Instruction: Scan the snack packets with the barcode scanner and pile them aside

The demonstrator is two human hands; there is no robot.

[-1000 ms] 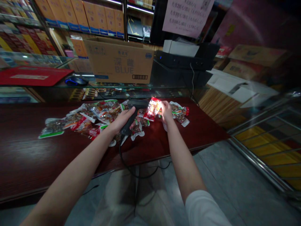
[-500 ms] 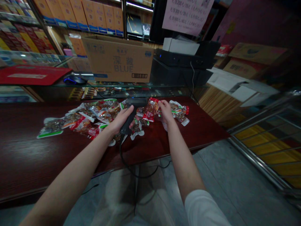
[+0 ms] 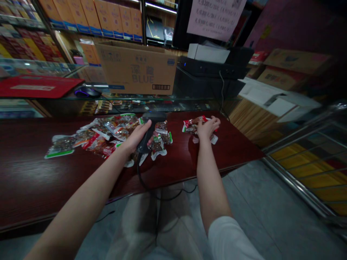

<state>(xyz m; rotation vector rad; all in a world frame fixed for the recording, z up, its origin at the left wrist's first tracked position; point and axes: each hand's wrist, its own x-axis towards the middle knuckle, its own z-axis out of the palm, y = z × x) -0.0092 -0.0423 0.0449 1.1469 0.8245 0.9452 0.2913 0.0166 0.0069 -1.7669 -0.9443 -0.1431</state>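
On glass counter (image 3: 180, 86): cardbd box (image 3: 141, 72) btwn mouse (image 3: 88, 92) & blk device (image 3: 211, 68).

I'm seeing glossy, dark wood-look grain across the tabletop (image 3: 168, 169), crinkled shiny plastic on the packets (image 3: 121, 126), and matt brown cardboard forming the box (image 3: 141, 72).

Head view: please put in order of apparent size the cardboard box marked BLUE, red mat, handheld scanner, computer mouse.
1. Cardboard box
2. Red mat, cut off by frame
3. Handheld scanner, partly hidden by left hand
4. Computer mouse
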